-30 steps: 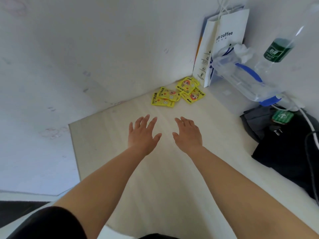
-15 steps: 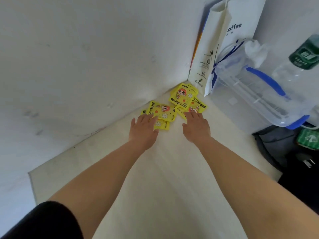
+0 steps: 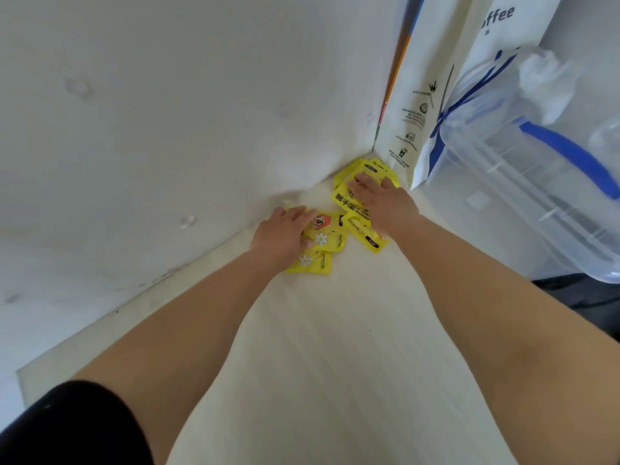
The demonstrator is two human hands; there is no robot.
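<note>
Several yellow hand-warmer packets (image 3: 324, 239) lie scattered in the far corner of a pale wooden tabletop (image 3: 335, 347), against the white wall. My left hand (image 3: 281, 235) rests palm down on the left packets, fingers spread over them and thumb touching one. Further right, my right hand (image 3: 386, 203) lies flat on the packets nearest the corner (image 3: 345, 200), fingers straight. Some packets are partly hidden under both hands. One packet (image 3: 316, 264) sticks out just below my left hand.
A white paper coffee bag (image 3: 436, 78) stands in the corner right behind the packets. A clear plastic container with a blue handle (image 3: 536, 169) lies to its right. Dark fabric (image 3: 587, 293) sits at the right edge. White walls (image 3: 167, 129) close the left and back.
Both hands have moved forward across the table into the corner and now lie on the yellow packets. The camera has moved closer to the corner.
</note>
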